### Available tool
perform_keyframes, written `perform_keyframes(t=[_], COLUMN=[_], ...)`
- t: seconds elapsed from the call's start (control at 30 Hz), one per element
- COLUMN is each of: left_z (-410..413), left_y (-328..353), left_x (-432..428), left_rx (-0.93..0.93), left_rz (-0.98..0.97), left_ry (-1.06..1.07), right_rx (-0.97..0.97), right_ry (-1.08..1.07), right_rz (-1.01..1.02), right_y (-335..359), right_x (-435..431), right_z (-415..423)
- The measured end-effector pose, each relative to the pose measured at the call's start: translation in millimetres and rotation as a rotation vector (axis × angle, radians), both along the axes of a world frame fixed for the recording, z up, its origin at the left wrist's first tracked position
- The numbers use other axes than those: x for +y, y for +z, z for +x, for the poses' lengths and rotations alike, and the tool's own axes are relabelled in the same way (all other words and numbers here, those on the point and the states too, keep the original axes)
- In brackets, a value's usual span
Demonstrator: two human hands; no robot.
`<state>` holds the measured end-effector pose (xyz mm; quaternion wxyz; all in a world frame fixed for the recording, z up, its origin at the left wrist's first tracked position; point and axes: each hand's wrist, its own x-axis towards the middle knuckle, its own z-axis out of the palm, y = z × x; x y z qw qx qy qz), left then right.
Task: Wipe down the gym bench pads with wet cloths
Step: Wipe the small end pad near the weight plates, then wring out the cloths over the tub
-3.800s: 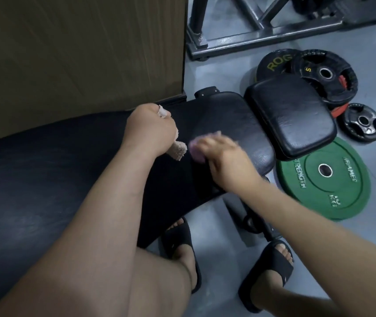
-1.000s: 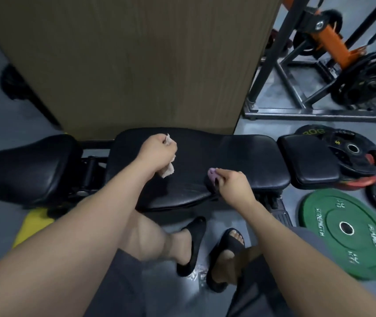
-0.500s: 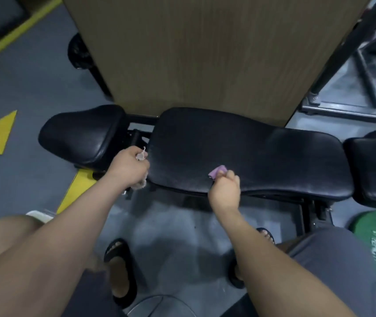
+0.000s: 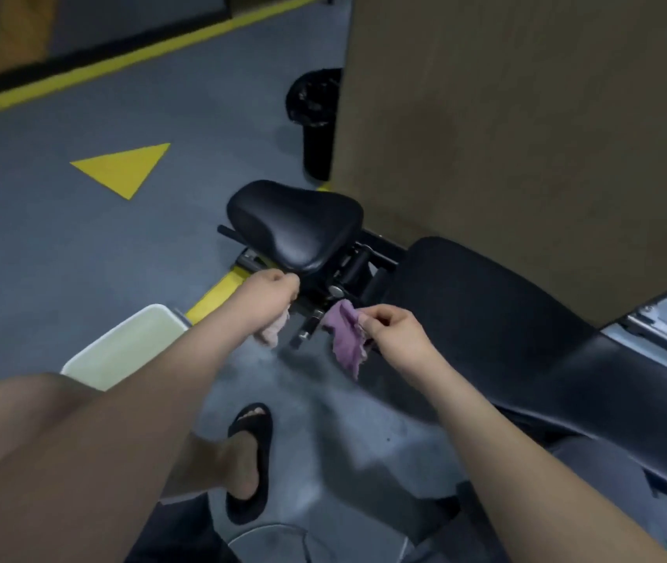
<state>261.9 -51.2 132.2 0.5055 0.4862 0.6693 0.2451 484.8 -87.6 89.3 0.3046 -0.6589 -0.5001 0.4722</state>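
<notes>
Closest to me, my foot in a black slide sandal stands on the grey floor, between my two forearms. To my left, just beside my left forearm, sits a white tub, its far corner next to a yellow strip on the floor.

My left hand is curled into a fist round a pale cloth, which hangs out below the fist. My right hand pinches a purple cloth between thumb and fingers, the other fingers curled in; the cloth droops loosely over the floor. Both cloths hang in front of the black bench frame, and neither lies on a pad. I cannot tell whether the purple one brushes the frame.

Just beyond my left fist is the small black seat pad, tilted. The long back pad runs off to the right past my right hand, apart from the seat pad with the frame joint between them.

Behind the bench rises a brown wooden panel, with a black cylinder at its left edge. Further out on the floor are a yellow triangle and a yellow line.
</notes>
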Motion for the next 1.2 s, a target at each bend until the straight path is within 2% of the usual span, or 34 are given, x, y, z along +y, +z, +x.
perform_keyframes(t=[0.17,0.3,0.4,0.63,0.77,0.8,0.93,1.07,1.2], left_z=[-79.2,-121.3,-145.1,-194.6,-211.9,-214.1,-216.1,-215.4,-205.9], left_y=[8.5,25.4,38.3,71.8,72.0,70.2,70.2,60.9,49.2], left_x=[-8.5,-14.5,-16.7,-38.6,-56.3,-60.7,-77.3,-89.9,-100.0], left_rx=[0.074,0.028,-0.118,-0.137,-0.033,-0.052,-0.397,-0.294,-0.318], left_rz=[0.135,0.194,0.179,0.169,0.195,0.193,0.131,0.155,0.132], left_ry=[-0.154,-0.215,-0.192,-0.029,0.103,0.176,0.549,0.565,0.546], right_rx=[0.059,0.098,0.209,0.239,0.212,0.223,0.153,-0.028,0.077], right_ry=[0.090,0.164,0.206,0.218,0.335,0.383,0.570,0.707,0.825], right_rz=[0.051,0.069,-0.006,-0.044,-0.078,-0.085,-0.018,0.150,0.082], right_y=[62.8,90.0,106.0,120.7,123.6,125.2,122.0,92.9,72.7], right_x=[6.1,17.7,25.4,41.5,42.4,42.4,44.5,43.0,27.5], right_z=[-80.7,-122.6,-149.6,-206.4,-241.7,-247.1,-250.5,-251.5,-249.6])
